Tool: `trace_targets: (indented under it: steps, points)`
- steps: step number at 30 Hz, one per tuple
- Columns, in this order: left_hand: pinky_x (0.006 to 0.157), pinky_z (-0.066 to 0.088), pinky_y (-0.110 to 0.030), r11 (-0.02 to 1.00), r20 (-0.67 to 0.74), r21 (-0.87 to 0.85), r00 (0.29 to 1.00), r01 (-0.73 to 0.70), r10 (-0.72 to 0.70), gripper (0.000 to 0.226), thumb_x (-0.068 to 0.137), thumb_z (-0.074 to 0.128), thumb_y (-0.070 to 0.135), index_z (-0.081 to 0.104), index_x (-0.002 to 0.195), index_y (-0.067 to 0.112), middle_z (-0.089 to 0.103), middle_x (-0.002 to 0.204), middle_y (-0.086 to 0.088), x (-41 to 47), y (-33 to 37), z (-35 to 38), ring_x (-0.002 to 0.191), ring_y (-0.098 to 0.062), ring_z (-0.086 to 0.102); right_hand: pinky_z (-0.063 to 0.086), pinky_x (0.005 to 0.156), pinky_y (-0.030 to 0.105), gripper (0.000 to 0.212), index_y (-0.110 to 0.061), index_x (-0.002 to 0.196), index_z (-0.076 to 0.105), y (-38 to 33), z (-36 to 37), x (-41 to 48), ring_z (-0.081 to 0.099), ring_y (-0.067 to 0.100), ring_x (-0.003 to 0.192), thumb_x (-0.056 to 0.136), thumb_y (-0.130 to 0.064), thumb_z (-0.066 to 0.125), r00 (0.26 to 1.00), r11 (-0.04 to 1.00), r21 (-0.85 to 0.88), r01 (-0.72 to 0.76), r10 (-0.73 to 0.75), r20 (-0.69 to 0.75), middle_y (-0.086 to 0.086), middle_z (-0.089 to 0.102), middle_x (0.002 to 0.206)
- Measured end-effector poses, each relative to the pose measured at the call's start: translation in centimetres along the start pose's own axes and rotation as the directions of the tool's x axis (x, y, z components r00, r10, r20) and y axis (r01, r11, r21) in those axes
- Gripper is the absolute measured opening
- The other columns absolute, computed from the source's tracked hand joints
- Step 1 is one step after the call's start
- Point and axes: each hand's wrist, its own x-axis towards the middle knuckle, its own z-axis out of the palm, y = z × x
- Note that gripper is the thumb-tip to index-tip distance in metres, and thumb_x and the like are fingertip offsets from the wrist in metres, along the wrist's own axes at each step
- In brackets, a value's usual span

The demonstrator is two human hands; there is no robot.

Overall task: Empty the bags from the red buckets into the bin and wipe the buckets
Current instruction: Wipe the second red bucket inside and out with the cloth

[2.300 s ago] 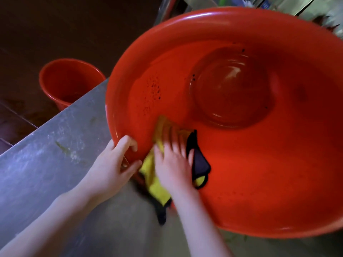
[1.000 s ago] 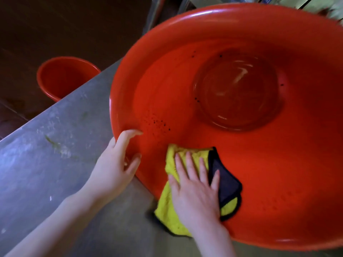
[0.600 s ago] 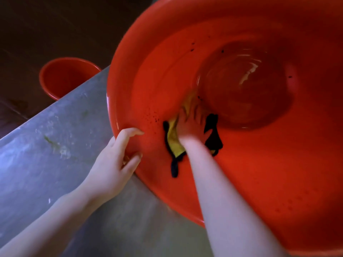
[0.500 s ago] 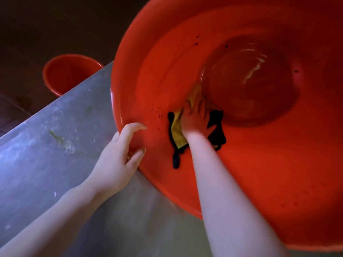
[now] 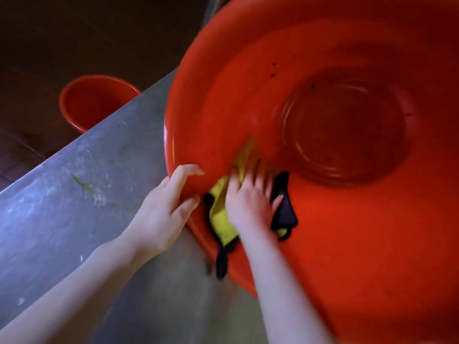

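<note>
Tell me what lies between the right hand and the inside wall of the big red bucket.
A yellow and black cloth: the right hand presses it against the inside of the bucket. The head view shows it.

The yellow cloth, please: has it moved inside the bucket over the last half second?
Yes. The yellow cloth, pressed by the right hand, has slid away from the round base of the red bucket, back to the rim beside the left hand.

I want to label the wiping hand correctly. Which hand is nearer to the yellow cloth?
Right. The right hand presses on the yellow cloth inside the red bucket; the left hand grips the rim just beside the cloth.
</note>
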Motion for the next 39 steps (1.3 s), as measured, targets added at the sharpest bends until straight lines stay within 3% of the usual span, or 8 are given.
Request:
trace_targets:
  steps: [8,12,14,19,24,30,33,39]
  points:
    - [0.091,0.050,-0.035,0.998,-0.002,-0.026,0.998,0.064,-0.064,0.050,0.093,0.057,0.024,0.036,0.123,0.058,0.049,0.119,0.009,-1.6,1.9,-0.2,0.090,-0.009,0.058,-0.013,0.112,0.062,0.059,-0.042,0.152,-0.003,-0.6,-0.5,9.4,-0.007,0.023,0.150,0.097,-0.061,0.011,0.977,0.973,0.130,-0.191,0.177,0.116,-0.011,-0.005,0.163]
    - [0.100,0.042,-0.035,0.874,-0.245,0.453,0.919,-0.174,0.309,0.058,0.089,0.061,0.019,0.044,0.142,0.035,0.033,0.131,-0.012,1.1,3.6,-4.6,0.115,-0.023,0.043,-0.014,0.111,0.062,0.060,-0.040,0.152,-0.003,0.5,-0.5,9.1,-0.009,0.023,0.150,0.097,-0.061,0.011,0.988,0.993,0.051,-0.109,0.103,0.115,-0.010,-0.005,0.163]
    - [0.089,0.046,-0.036,0.782,-0.214,0.565,0.869,-0.263,0.446,0.057,0.088,0.059,0.012,0.047,0.142,0.028,0.034,0.130,-0.016,2.9,3.7,-6.4,0.108,-0.028,0.045,-0.013,0.111,0.062,0.061,-0.040,0.152,-0.005,1.1,-0.8,8.8,-0.009,0.023,0.150,0.097,-0.062,0.011,0.989,0.998,-0.026,-0.060,0.062,0.131,-0.009,-0.006,0.163]
    - [0.067,0.042,-0.025,0.915,-0.185,0.371,0.953,-0.158,0.240,0.065,0.079,0.072,0.008,0.052,0.134,0.037,0.045,0.115,0.002,2.0,1.6,-4.6,0.061,-0.004,0.047,-0.012,0.112,0.064,0.058,-0.042,0.152,0.001,4.2,-1.9,8.5,-0.007,0.025,0.150,0.097,-0.055,0.013,0.994,0.960,-0.273,-0.058,0.082,0.076,-0.008,-0.003,0.163]
    - [0.066,0.044,-0.016,0.987,-0.251,0.155,0.965,-0.034,0.073,0.060,0.081,0.073,0.010,0.057,0.128,0.043,0.044,0.111,0.011,-0.8,1.0,0.3,0.077,-0.002,0.055,-0.016,0.109,0.068,0.058,-0.037,0.154,0.004,4.8,-3.3,9.1,-0.006,0.031,0.149,0.098,-0.047,0.014,0.998,0.922,-0.387,-0.034,0.051,0.035,-0.004,-0.001,0.164]
    - [0.086,0.042,-0.025,0.996,-0.321,0.049,0.945,0.073,-0.053,0.057,0.084,0.070,0.014,0.054,0.129,0.045,0.046,0.122,0.010,-0.6,1.1,1.3,0.105,-0.012,0.052,0.001,0.112,0.068,0.060,-0.039,0.153,-0.001,1.3,-1.4,2.2,0.000,0.023,0.150,0.099,-0.048,0.026,0.982,0.966,-0.190,0.178,-0.161,0.104,-0.012,0.000,0.163]
    - [0.086,0.039,-0.019,0.994,-0.335,0.062,0.940,0.084,-0.059,0.055,0.083,0.071,0.012,0.058,0.127,0.041,0.051,0.118,0.008,-0.5,1.2,1.4,0.106,-0.011,0.052,-0.001,0.115,0.063,0.062,-0.041,0.152,-0.001,0.5,-0.1,-4.9,-0.001,0.019,0.150,0.095,-0.060,0.012,0.954,0.947,-0.117,0.298,-0.291,0.075,-0.014,0.001,0.162]
    - [0.087,0.035,-0.005,0.997,-0.293,0.034,0.954,0.073,-0.060,0.051,0.083,0.070,0.015,0.059,0.123,0.045,0.052,0.117,0.011,-0.5,1.1,1.4,0.105,-0.002,0.050,-0.001,0.116,0.060,0.060,-0.043,0.151,-0.006,1.3,0.1,-1.2,-0.002,0.018,0.150,0.097,-0.058,0.016,0.991,0.981,-0.145,0.130,-0.127,0.028,-0.012,-0.002,0.163]
